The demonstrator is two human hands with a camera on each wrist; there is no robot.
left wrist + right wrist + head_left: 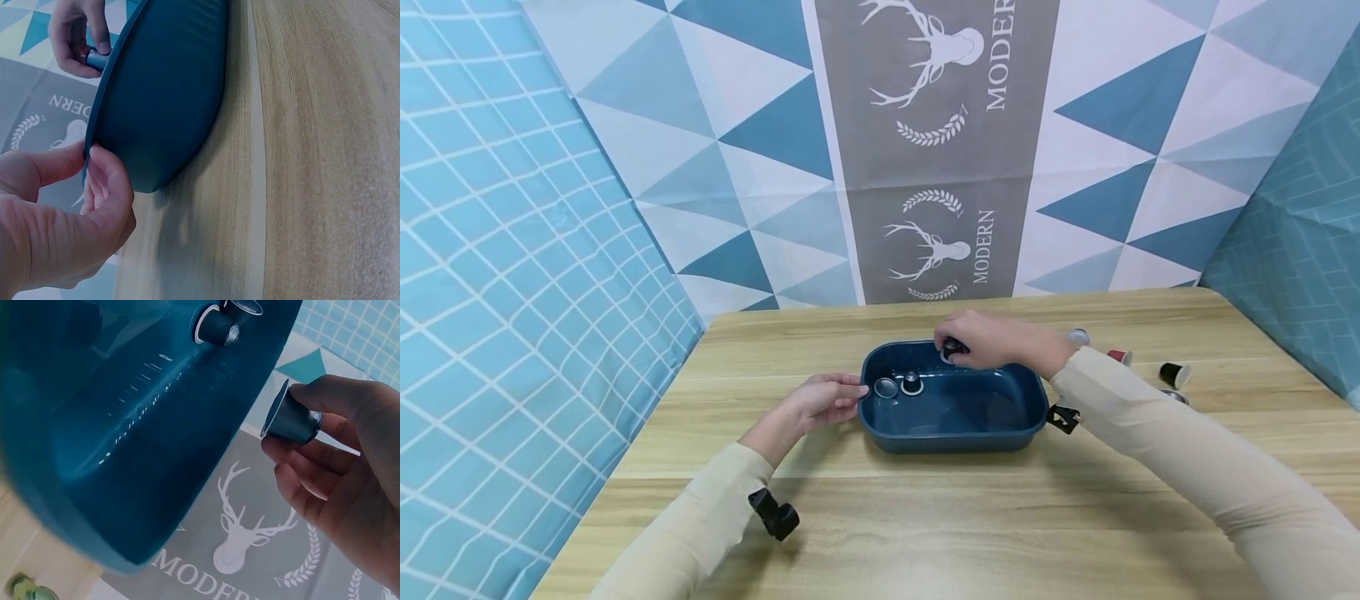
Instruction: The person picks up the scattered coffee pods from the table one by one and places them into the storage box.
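Note:
A dark blue oblong basin (955,444) stands on the wooden table. My left hand (826,402) pinches its left rim between thumb and fingers, as the left wrist view shows close up. Over the far rim, my right hand (981,340) holds a dark coffee capsule (294,419) between thumb and fingertips, its wide flanged end toward the basin. Inside the basin, at the left end, lie two more capsules: a dark one (912,383) standing on its flange and another (886,388) showing its round silver lid.
Several capsules lie to the right of the basin, among them a red one (1120,357), a black one (1175,374) and a silver one (1078,337). Patterned cloth (760,150) hangs behind the table (925,525) and along both sides.

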